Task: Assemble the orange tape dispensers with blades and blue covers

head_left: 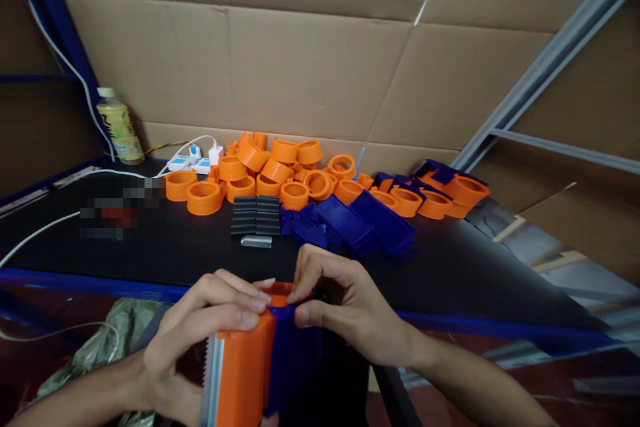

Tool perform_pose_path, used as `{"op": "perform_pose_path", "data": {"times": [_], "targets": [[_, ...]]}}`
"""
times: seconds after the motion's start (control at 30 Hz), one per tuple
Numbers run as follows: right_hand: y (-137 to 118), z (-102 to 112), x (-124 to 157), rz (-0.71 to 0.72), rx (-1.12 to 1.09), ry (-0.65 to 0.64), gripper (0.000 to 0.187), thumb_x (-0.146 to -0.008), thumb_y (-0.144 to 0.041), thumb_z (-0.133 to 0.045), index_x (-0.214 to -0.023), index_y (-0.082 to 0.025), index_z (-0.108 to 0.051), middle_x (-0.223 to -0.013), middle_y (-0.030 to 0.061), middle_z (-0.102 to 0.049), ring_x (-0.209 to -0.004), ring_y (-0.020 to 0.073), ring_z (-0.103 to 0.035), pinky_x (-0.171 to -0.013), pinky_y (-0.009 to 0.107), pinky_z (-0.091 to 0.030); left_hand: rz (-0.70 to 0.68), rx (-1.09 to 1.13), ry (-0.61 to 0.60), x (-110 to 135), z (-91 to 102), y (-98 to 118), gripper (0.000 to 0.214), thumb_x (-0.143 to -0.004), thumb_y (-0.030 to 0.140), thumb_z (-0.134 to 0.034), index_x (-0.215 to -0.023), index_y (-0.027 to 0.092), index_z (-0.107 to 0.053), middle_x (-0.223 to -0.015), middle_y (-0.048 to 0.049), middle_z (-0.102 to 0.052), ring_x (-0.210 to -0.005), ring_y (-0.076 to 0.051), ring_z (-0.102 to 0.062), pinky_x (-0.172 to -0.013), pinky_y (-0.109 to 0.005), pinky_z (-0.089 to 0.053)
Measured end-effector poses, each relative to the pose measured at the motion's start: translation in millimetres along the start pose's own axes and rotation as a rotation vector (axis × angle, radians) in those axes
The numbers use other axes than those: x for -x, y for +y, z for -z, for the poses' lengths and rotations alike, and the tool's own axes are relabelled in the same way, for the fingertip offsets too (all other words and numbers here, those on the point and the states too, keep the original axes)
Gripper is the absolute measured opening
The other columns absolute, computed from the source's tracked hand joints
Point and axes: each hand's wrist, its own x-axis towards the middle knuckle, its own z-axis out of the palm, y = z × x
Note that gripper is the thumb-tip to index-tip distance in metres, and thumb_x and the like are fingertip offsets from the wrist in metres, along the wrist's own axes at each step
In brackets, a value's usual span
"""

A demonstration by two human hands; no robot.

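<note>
My left hand (203,320) wraps round an orange plastic tape dispenser (243,373) near the table's front edge. A silver serrated blade (211,380) runs along its left side. Against its right side sits a blue plastic plate (290,360). My right hand (350,300) has thumb and index finger closed at the plate's top edge, by the rim of the dispenser's orange ring (280,291). Any small part between those fingertips is hidden. Beyond the hands lie loose blue plates (350,220), stacked dark grey strips (255,215) and a silver strip (257,241).
Many orange ring parts (295,195) are heaped along the cardboard wall (320,73). Orange pieces with blue plates (450,190) lie at the right. A power strip (193,163) with white cables and a yellow-labelled bottle (120,127) stand back left on the black table (165,247).
</note>
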Motion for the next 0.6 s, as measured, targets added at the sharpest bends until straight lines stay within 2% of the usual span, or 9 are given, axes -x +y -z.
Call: {"op": "perform_pose_path", "data": {"times": [0.2, 0.37, 0.43, 0.5, 0.53, 0.6], "targets": [[-2.7, 3.6, -1.0, 0.003, 0.063, -0.067, 0.029, -0.085, -0.042, -0.076, -0.078, -0.015, -0.066, -0.076, -0.0011, -0.055, -0.069, 0.0093, -0.052, -0.062, 0.022, -0.045, -0.001, -0.017, -0.068, -2.1, 5.9, 3.7, 0.092, -0.05, 0.013, -0.096, -0.133, 0.036, -0.064, -0.107, -0.0101, -0.073, -0.1, -0.038, -0.07, -0.094, -0.062, -0.056], [-3.1, 2.4, -3.4, -0.02, 0.028, -0.061, 0.032, -0.084, -0.041, -0.077, -0.073, -0.015, -0.062, -0.074, -0.0029, -0.052, -0.066, 0.008, -0.051, -0.062, 0.021, -0.046, 0.03, 0.026, -0.133, -2.3, 7.4, -3.0, 0.092, -0.051, 0.011, -0.095, -0.133, 0.035, -0.062, -0.121, -0.0127, -0.069, -0.109, -0.04, -0.067, -0.097, -0.061, -0.053], [-4.0, 2.3, -1.1, 0.02, 0.109, -0.052, 0.028, -0.087, -0.038, -0.075, -0.074, -0.015, -0.064, -0.075, -0.0018, -0.055, -0.067, 0.0086, -0.054, -0.062, 0.021, -0.047, 0.059, 0.075, -0.128, -1.6, 5.0, -3.9, 0.089, -0.052, 0.013, -0.095, -0.132, 0.035, -0.062, -0.119, -0.0119, -0.071, -0.108, -0.039, -0.068, -0.098, -0.061, -0.053], [-6.8, 3.3, 4.8, 0.167, 0.346, 0.027, 0.016, -0.092, -0.032, -0.069, -0.087, -0.016, -0.07, -0.083, 0.0018, -0.061, -0.076, 0.0112, -0.06, -0.069, 0.024, -0.052, 0.137, 0.125, -0.037, -1.7, 1.7, -3.5, 0.083, -0.052, 0.016, -0.096, -0.127, 0.033, -0.063, -0.115, -0.0094, -0.073, -0.107, -0.037, -0.068, -0.099, -0.057, -0.052], [-8.5, 4.3, 9.1, 0.288, 0.51, 0.082, 0.016, -0.094, -0.032, -0.067, -0.097, -0.017, -0.072, -0.089, 0.0042, -0.064, -0.084, 0.0137, -0.062, -0.077, 0.029, -0.055, 0.197, 0.149, 0.06, -2.1, 0.1, -3.1, 0.078, -0.053, 0.019, -0.096, -0.124, 0.032, -0.065, -0.115, -0.0083, -0.073, -0.108, -0.036, -0.067, -0.101, -0.054, -0.052], [-11.4, 6.6, 19.3, 0.526, 0.841, 0.141, 0.033, -0.093, -0.042, -0.067, -0.115, -0.018, -0.071, -0.101, 0.009, -0.067, -0.098, 0.0197, -0.063, -0.091, 0.039, -0.055, 0.378, 0.224, 0.282, -3.1, -3.1, -3.5, 0.069, -0.061, 0.029, -0.093, -0.123, 0.029, -0.064, -0.121, -0.0073, -0.071, -0.114, -0.033, -0.065, -0.102, -0.045, -0.052]]}}
